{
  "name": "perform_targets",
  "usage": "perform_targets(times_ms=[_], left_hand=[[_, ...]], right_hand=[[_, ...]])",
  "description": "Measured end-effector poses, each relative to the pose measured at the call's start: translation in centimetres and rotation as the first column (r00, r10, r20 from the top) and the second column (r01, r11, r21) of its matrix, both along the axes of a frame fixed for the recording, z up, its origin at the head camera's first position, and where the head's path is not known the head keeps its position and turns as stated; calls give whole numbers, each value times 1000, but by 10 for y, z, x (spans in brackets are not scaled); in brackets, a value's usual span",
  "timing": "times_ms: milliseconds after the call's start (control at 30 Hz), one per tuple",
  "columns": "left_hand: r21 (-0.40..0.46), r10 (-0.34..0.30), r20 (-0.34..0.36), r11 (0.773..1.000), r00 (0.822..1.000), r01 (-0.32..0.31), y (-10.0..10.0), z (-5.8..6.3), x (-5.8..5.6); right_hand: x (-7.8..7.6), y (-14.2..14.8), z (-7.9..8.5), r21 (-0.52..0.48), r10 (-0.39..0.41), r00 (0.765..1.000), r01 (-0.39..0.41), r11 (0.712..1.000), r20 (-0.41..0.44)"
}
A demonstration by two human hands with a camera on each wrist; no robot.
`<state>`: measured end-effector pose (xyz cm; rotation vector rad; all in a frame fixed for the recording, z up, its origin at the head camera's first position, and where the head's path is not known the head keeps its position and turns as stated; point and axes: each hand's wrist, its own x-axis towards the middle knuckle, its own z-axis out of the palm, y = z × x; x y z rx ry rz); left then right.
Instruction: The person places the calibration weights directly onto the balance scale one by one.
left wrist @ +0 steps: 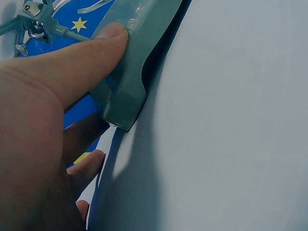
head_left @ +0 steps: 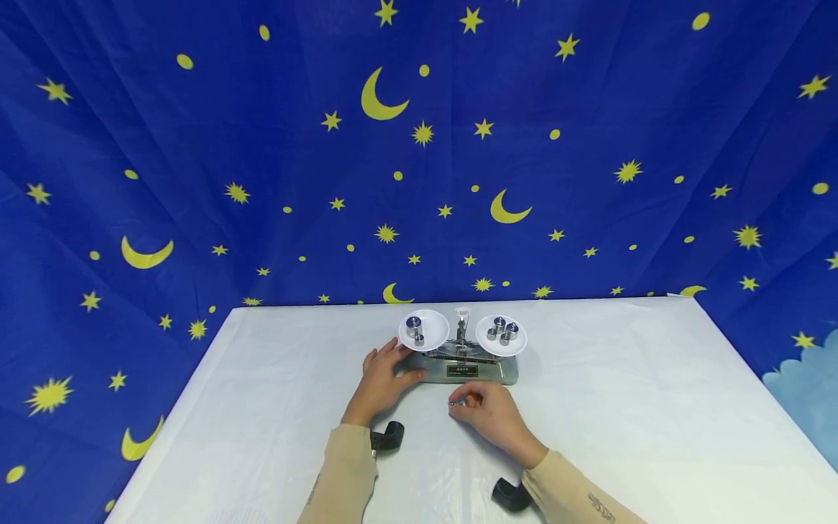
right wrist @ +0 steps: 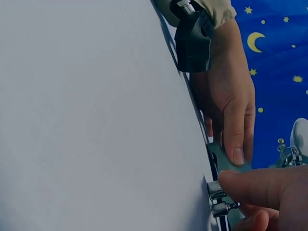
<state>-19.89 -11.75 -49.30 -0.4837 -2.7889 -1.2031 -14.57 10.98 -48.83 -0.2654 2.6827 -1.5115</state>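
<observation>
A balance scale (head_left: 484,372) with a grey-green base and two white pans stands on the table. My left hand (head_left: 382,382) holds the base's left end, with the thumb (left wrist: 103,45) pressed on top and the fingers round the far side. In front of the base, my right hand (head_left: 491,415) has its fingertips at two small metal weights (right wrist: 220,208) standing on the table. It seems to pinch the knob of one, which the fingertip covers. Two weights (head_left: 414,324) sit on the left pan (head_left: 435,331); several weights (head_left: 511,331) stand on the right pan (head_left: 487,342).
A white cloth covers the table (head_left: 622,407). Behind it hangs a blue curtain (head_left: 445,160) with yellow stars and moons. A black wrist device (head_left: 388,437) is by the left sleeve, another black device (head_left: 511,495) by the right sleeve.
</observation>
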Motion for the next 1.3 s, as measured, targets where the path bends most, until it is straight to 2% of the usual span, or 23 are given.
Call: perform_targets(times_ms=[633, 1300], left_hand=[[-7, 4, 2, 1000, 1000, -4, 1, 1, 1], [17, -2, -3, 1000, 1000, 2, 0, 1, 1]], right_hand=[[1, 0, 0, 12, -24, 1000, 24, 1000, 14], [1, 1, 1, -52, -20, 1000, 20, 998, 14]])
